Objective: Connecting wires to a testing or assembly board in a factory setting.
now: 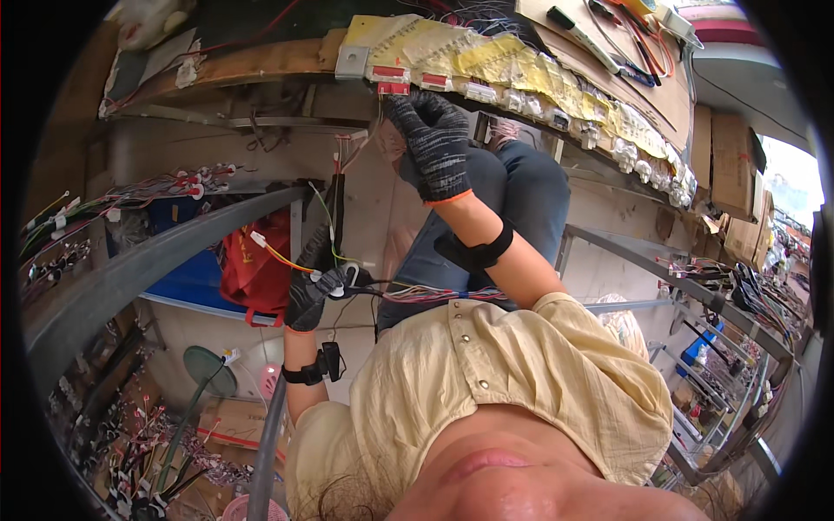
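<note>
My left hand [320, 293], in a dark grey knitted glove, is closed around a wire harness [417, 293]. The harness trails across my lap in several colours, and yellow and orange wires with a white connector [258, 238] stick out beyond the fingers. Up at the bench edge, my right hand [434, 143] wears a matching glove with an orange cuff. Its fingers are curled together just below a red connector block [393, 88]; whatever they pinch is hidden. That block sits at the left end of a row of white and red connectors under yellow marked strips [486, 56].
A grey metal rail [165, 252] crosses on the left, with wire bundles [174, 191] lying behind it. A red bag [256, 265] hangs by a blue bin [195, 282]. Markers [578, 33] and tools lie on cardboard at the upper right. More harnesses [756, 295] rest on a right-hand frame.
</note>
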`<state>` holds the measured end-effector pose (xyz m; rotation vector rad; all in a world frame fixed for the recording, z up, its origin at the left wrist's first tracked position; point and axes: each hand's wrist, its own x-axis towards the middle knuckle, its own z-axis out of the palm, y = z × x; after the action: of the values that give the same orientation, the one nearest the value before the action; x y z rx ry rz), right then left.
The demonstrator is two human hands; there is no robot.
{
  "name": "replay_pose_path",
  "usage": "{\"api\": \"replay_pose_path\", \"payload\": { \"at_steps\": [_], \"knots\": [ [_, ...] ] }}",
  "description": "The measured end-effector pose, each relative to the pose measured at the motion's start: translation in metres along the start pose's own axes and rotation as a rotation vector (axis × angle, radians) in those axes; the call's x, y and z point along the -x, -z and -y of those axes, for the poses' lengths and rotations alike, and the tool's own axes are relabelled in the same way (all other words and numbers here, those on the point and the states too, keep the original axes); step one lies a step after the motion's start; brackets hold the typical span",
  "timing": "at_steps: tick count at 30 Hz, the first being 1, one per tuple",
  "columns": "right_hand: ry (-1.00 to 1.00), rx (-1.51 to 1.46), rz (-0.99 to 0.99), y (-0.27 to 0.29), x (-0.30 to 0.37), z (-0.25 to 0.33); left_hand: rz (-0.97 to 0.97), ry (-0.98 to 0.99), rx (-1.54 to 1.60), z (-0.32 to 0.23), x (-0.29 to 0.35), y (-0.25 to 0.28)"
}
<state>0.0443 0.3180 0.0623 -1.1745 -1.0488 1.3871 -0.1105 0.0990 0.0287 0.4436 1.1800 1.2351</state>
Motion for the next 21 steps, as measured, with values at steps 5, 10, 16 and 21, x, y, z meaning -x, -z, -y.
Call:
{"api": "replay_pose_path", "payload": {
  "at_steps": [5, 10, 16, 21],
  "knots": [
    [-0.022, 0.039, -0.06, -0.014, 0.002, -0.003, 0.123, 0.045, 0.076, 0.012, -0.009, 0.03],
    [0.002, 0.107, -0.147, -0.021, 0.005, -0.004, 0.134, 0.028, 0.04, 0.028, -0.013, 0.041],
    [0.009, 0.178, -0.078, -0.018, -0.003, -0.007, -0.102, 0.144, -0.084, 0.042, -0.018, 0.041],
    [0.838, 1.189, 0.484, 0.066, -0.014, -0.017, 0.285, 0.364, 0.518, 0.04, -0.022, 0.042]
  ]
}}
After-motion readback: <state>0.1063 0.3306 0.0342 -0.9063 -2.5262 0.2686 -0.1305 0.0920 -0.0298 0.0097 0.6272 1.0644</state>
